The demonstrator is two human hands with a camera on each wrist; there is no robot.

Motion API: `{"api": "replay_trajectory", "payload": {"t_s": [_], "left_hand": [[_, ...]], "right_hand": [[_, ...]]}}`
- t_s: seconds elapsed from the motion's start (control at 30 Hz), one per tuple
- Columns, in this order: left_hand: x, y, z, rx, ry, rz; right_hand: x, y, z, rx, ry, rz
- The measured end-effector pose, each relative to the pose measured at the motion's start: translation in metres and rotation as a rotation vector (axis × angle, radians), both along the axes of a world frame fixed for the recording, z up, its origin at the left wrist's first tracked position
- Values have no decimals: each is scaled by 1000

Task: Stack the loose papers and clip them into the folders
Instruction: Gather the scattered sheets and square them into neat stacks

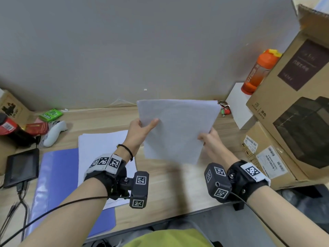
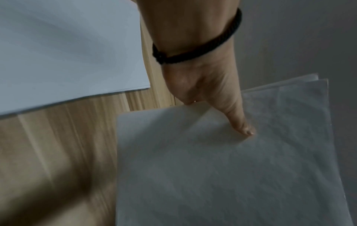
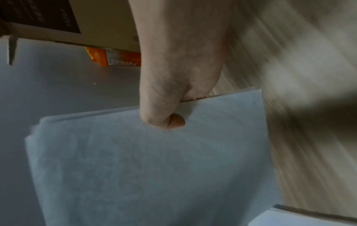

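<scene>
We hold a sheaf of white papers point(image 1: 176, 129) tilted above the wooden desk point(image 1: 110, 120), edges slightly uneven; left hand point(image 1: 140, 132) and right hand point(image 1: 210, 139) pinching opposite sides, thumbs on top; blue folder point(image 1: 55, 182) near left, more sheets point(image 1: 101, 150) lying on it.

The sheaf of papers point(image 1: 176, 129) is held above the desk point(image 1: 174, 186), the left hand point(image 1: 140, 130) at its left edge and the right hand point(image 1: 211, 139) at its right edge. Left of the sheaf, a second stack of papers point(image 1: 101, 148) lies on the desk, partly on the folder point(image 1: 57, 182). Right of the sheaf stand cardboard boxes point(image 1: 292, 97), with a bottle point(image 1: 258, 72) behind them.
</scene>
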State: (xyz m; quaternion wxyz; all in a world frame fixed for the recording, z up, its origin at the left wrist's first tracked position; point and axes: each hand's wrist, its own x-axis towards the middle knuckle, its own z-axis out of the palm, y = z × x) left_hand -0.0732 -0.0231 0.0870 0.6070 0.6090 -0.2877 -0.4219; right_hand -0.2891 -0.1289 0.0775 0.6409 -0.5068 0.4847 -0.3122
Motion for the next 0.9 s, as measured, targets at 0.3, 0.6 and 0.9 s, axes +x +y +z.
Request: {"api": "replay_trajectory", "payload": {"t_s": [0.3, 0.6, 0.9], "left_hand": [[-12, 13, -29, 131, -2, -77], [10, 11, -28, 162, 35, 99], [48, 104, -93, 571, 137, 65]], "right_hand": [[-5, 31, -31, 95, 82, 18], [24, 7, -22, 46, 166, -51], [70, 76, -74, 436, 361, 286]]}}
